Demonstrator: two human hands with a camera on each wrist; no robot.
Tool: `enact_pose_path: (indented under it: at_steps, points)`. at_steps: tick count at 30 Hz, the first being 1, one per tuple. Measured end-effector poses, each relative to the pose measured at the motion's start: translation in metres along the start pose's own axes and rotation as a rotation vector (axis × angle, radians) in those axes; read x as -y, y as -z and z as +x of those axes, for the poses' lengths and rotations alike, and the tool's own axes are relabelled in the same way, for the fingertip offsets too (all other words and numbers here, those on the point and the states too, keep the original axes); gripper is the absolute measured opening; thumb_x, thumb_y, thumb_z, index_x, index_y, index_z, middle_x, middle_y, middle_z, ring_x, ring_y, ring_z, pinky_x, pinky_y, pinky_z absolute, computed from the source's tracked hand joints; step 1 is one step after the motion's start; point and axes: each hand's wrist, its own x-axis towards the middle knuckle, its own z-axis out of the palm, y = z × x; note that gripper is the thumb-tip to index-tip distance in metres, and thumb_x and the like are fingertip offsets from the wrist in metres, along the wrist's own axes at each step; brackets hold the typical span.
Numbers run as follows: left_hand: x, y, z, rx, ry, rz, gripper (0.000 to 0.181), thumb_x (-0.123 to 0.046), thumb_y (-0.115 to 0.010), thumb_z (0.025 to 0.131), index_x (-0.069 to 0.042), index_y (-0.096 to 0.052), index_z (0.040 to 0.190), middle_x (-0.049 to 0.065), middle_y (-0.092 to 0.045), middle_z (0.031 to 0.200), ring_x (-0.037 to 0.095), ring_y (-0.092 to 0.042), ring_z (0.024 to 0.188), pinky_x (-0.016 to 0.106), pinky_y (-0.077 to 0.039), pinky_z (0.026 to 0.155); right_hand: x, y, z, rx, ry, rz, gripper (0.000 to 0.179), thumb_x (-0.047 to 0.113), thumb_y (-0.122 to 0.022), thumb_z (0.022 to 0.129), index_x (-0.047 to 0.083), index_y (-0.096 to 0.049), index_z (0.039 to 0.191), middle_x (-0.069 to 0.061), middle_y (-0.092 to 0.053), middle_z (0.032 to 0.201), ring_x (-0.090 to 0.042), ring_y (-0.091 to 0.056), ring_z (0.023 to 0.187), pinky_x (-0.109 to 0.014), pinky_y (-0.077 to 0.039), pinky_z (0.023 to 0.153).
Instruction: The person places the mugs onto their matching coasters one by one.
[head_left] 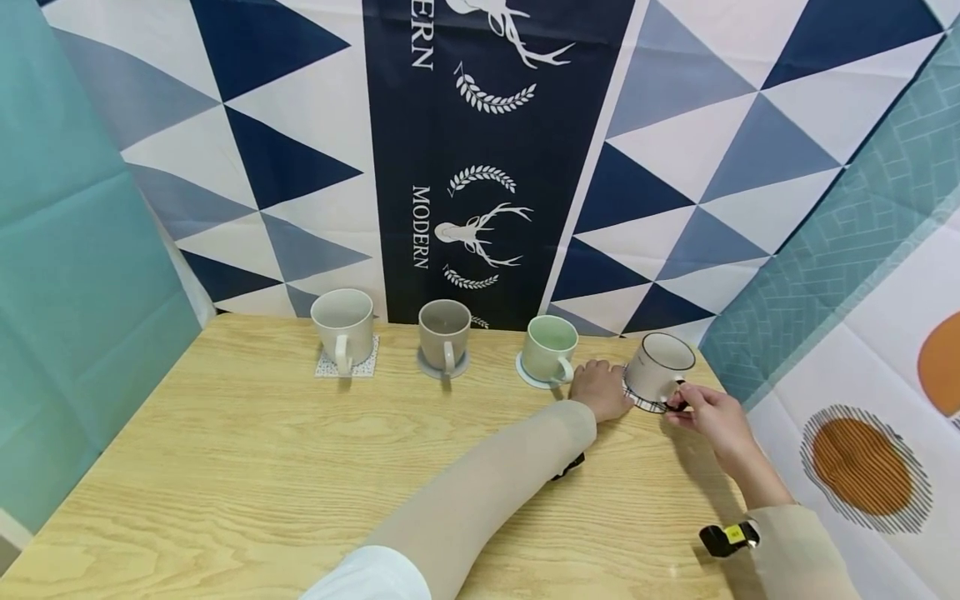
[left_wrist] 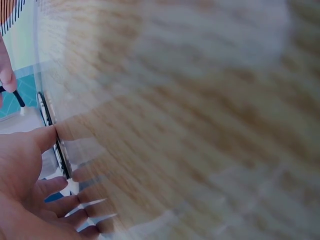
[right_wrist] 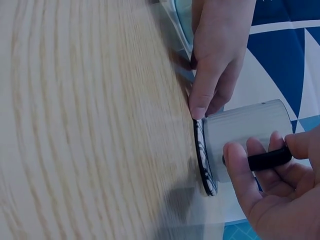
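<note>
A white mug (head_left: 658,371) with a dark rim and black handle stands on a round black-and-white patterned coaster (head_left: 647,406) at the table's right. My right hand (head_left: 711,417) grips the mug's handle (right_wrist: 270,159), fingers curled round it. Stretched across to the right, my left hand (head_left: 602,392) holds the coaster's left edge between thumb and fingers, palm side low by the table. In the left wrist view the thumb (left_wrist: 42,137) touches the coaster's rim. Left of this hand, a green mug (head_left: 550,348) sits on a pale round coaster (head_left: 534,372).
A grey-brown mug (head_left: 442,333) on a round grey coaster (head_left: 459,367) and a large white mug (head_left: 343,321) on a square speckled coaster (head_left: 365,367) stand along the back of the wooden table (head_left: 247,467). Patterned cloth (head_left: 315,125) hangs close behind.
</note>
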Motion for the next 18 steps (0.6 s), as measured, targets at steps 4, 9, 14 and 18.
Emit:
enact_pose_path:
  at_steps: [4,9,14,18]
  points:
    - [0.0004,0.0022,-0.0013,0.002,0.001,-0.003,0.063,-0.064,-0.064,0.099,-0.034,-0.055,0.153,-0.014,-0.058,0.144,0.006,-0.051,0.133,0.027,-0.040,0.114,-0.0011,0.0014,0.0003,0.029,-0.001,-0.026,0.050,0.028,-0.040,0.117,-0.019,-0.055,0.123,-0.010,-0.062,0.107,-0.004,-0.070,0.089,-0.028,-0.064,0.085]
    - [0.0005,0.0029,-0.0022,0.000,-0.001,0.001,0.063,-0.065,-0.064,0.099,-0.034,-0.055,0.153,-0.015,-0.058,0.144,0.006,-0.051,0.133,0.027,-0.039,0.115,-0.0014,0.0040,0.0007,0.061,-0.009,-0.044,0.052,0.031,-0.039,0.117,-0.018,-0.055,0.123,-0.010,-0.062,0.108,-0.005,-0.072,0.090,-0.028,-0.064,0.087]
    - [0.0025,0.0013,-0.0043,-0.014,-0.012,0.005,0.064,-0.066,-0.063,0.099,-0.033,-0.054,0.153,-0.014,-0.058,0.144,0.006,-0.051,0.133,0.027,-0.040,0.114,-0.0020,0.0062,0.0002,0.058,-0.032,-0.065,0.052,0.033,-0.040,0.116,-0.016,-0.057,0.122,-0.015,-0.064,0.113,-0.006,-0.074,0.088,-0.029,-0.064,0.085]
    - [0.0063,0.0017,-0.0084,-0.011,-0.033,-0.009,0.067,-0.063,-0.063,0.100,-0.029,-0.051,0.156,-0.012,-0.058,0.145,0.007,-0.051,0.133,0.026,-0.040,0.113,0.0007,0.0072,-0.0033,0.005,-0.029,-0.220,0.058,0.041,-0.040,0.115,-0.013,-0.053,0.133,-0.033,-0.056,0.133,-0.005,-0.074,0.085,-0.027,-0.064,0.079]
